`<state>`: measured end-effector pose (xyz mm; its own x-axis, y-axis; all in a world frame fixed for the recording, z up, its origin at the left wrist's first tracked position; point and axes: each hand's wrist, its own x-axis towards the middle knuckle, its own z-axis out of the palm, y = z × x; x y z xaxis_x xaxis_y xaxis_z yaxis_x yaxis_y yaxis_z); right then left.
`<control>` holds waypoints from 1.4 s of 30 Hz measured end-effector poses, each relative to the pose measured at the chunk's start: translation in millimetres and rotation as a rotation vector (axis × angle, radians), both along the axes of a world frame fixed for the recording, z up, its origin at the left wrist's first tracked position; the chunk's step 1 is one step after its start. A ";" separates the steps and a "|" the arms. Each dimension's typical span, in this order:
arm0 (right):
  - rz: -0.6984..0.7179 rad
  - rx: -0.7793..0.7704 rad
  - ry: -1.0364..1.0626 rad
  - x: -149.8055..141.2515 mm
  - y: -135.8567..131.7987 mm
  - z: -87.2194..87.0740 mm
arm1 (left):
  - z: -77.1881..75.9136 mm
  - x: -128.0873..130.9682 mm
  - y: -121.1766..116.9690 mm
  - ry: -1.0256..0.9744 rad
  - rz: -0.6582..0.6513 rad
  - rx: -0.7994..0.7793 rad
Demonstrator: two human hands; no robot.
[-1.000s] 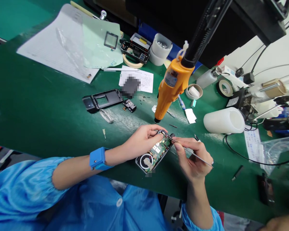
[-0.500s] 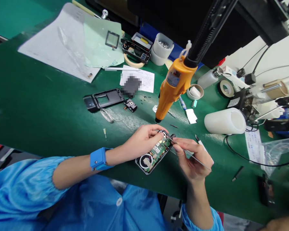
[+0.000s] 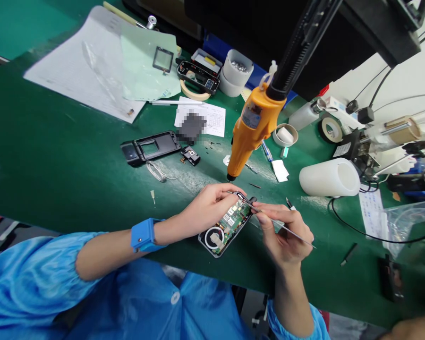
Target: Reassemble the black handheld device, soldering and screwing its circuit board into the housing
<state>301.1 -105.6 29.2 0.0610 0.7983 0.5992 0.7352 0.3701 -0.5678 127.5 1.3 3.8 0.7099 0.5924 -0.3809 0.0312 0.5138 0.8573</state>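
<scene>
An opened handheld device (image 3: 230, 222) lies tilted near the table's front edge. Its green circuit board and a round part with a white ring show inside the dark housing. My left hand (image 3: 212, 208) is closed on its upper left side, with the thumb over the board's top end; some fingers are hidden behind the housing. My right hand (image 3: 286, 233) pinches slim metal tweezers (image 3: 281, 225), whose tip reaches the device's upper right corner. Above the device hangs an orange electric screwdriver (image 3: 250, 127), its bit apart from my hands.
Behind lie a black housing (image 3: 152, 147), a small black module (image 3: 190, 155) and a coiled pale cable (image 3: 156, 171). To the right are a white cylinder (image 3: 318, 177) and a tape roll (image 3: 330, 130). Part of another person's hand (image 3: 416, 328) shows at the lower right.
The rear end of the tweezers has swung slightly outward to the right, and my left thumb has shifted a little on the device. The whole view has moved slightly.
</scene>
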 end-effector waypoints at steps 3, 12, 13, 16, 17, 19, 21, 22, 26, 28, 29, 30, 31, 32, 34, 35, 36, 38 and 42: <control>-0.028 0.026 0.029 -1.7 0.6 -0.4 | 4.0 0.7 -0.1 0.001 -0.004 -0.033; 0.034 0.020 -0.004 0.1 2.8 -0.1 | 5.2 1.3 1.5 0.008 0.000 -0.050; 0.033 0.020 -0.018 0.1 3.1 -0.2 | 4.3 1.0 1.6 0.006 -0.004 -0.045; 0.030 0.022 -0.045 -0.4 3.7 -0.7 | 3.5 0.8 1.2 0.006 -0.001 -0.037; 0.026 0.023 -0.047 -0.7 3.8 -1.0 | 4.1 0.8 1.0 0.007 0.004 -0.039; 0.020 0.023 -0.049 -1.1 4.0 -1.4 | 5.9 1.0 0.5 0.017 0.012 -0.052; 0.014 0.018 -0.049 -1.4 3.9 -1.3 | 7.5 1.0 0.3 0.033 0.015 -0.065; 0.014 0.009 -0.048 -1.5 3.9 -1.1 | 7.8 1.0 0.4 0.041 0.013 -0.068; 0.013 -0.024 -0.035 -1.3 3.3 -0.2 | 6.0 0.8 1.0 0.045 0.003 -0.045; 0.005 -0.035 -0.029 -1.1 2.8 0.0 | 4.2 0.9 0.8 0.042 -0.003 -0.025; 0.001 -0.045 -0.027 -1.0 2.6 0.0 | 3.5 0.9 0.4 0.044 -0.005 -0.018; -0.003 -0.053 -0.028 -1.0 2.3 0.1 | 2.8 1.0 -0.1 0.048 -0.008 -0.013; -0.006 -0.060 -0.031 -1.0 2.1 0.2 | 2.4 1.1 -0.6 0.053 -0.009 -0.009; -0.008 -0.063 -0.036 -1.1 1.9 0.3 | 2.1 1.2 -1.0 0.057 -0.010 -0.007; -0.014 -0.064 -0.042 -1.3 1.6 0.6 | 2.2 1.4 -1.4 0.058 -0.012 -0.006; -0.018 -0.064 -0.042 -1.5 1.5 0.7 | 2.4 1.4 -1.3 0.057 -0.012 -0.007; -0.020 -0.065 -0.042 -1.7 1.5 0.8 | 2.9 1.5 -1.0 0.057 -0.013 -0.006; -0.016 -0.067 -0.040 -2.0 1.5 0.8 | 4.2 1.4 -0.1 0.065 -0.014 -0.009; -0.012 -0.081 -0.031 -2.6 1.7 2.1 | 7.6 1.4 1.0 0.074 -0.023 -0.046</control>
